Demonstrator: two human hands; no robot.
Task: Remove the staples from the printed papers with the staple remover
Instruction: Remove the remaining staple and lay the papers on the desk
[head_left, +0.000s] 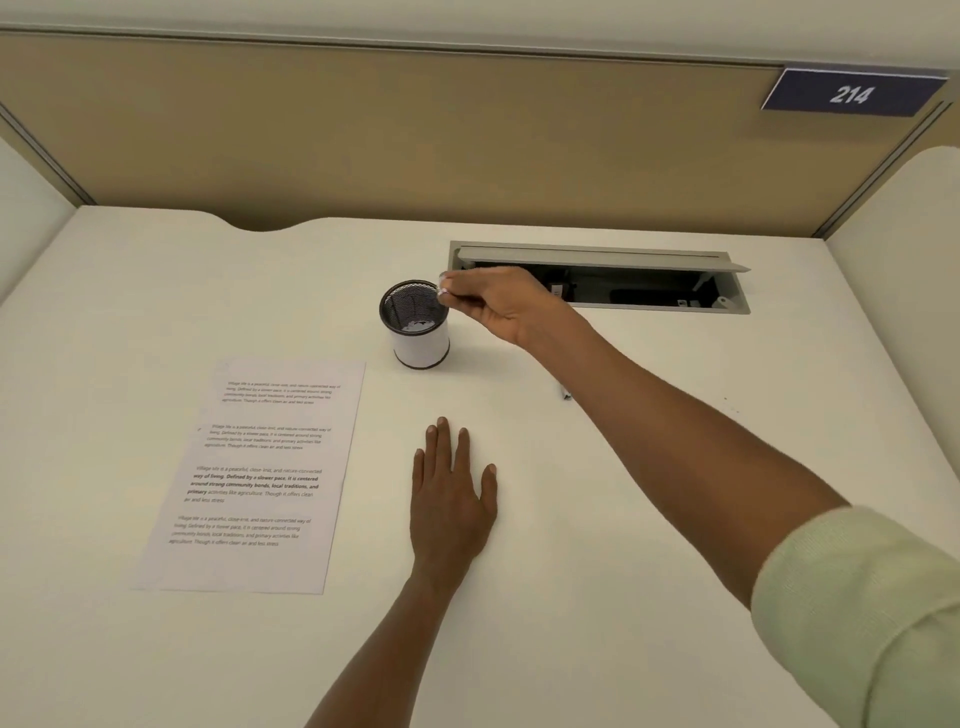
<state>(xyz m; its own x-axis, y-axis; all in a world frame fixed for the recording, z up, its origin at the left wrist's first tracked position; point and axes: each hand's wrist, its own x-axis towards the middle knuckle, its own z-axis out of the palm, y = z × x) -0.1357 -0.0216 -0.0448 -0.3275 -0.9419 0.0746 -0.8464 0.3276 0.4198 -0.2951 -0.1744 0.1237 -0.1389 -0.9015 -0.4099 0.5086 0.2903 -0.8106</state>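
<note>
The printed papers (254, 478) lie flat on the white desk (623, 519) at the left, text side up. Behind them stands a black mesh cup (415, 325) with a white lower wall and small pale bits at its bottom. My right hand (498, 306) reaches over the cup's right rim and pinches a small silvery piece (443, 285) between its fingertips; the piece is too small to identify. My left hand (452, 493) rests flat on the desk to the right of the papers, fingers straight. A small dark tool (565, 392) shows from under my right forearm.
An open cable tray (649, 291) with a raised grey lid is set into the desk behind my right hand. A tan partition (415, 145) with a blue "214" sign (852, 93) closes off the back, and side panels stand left and right.
</note>
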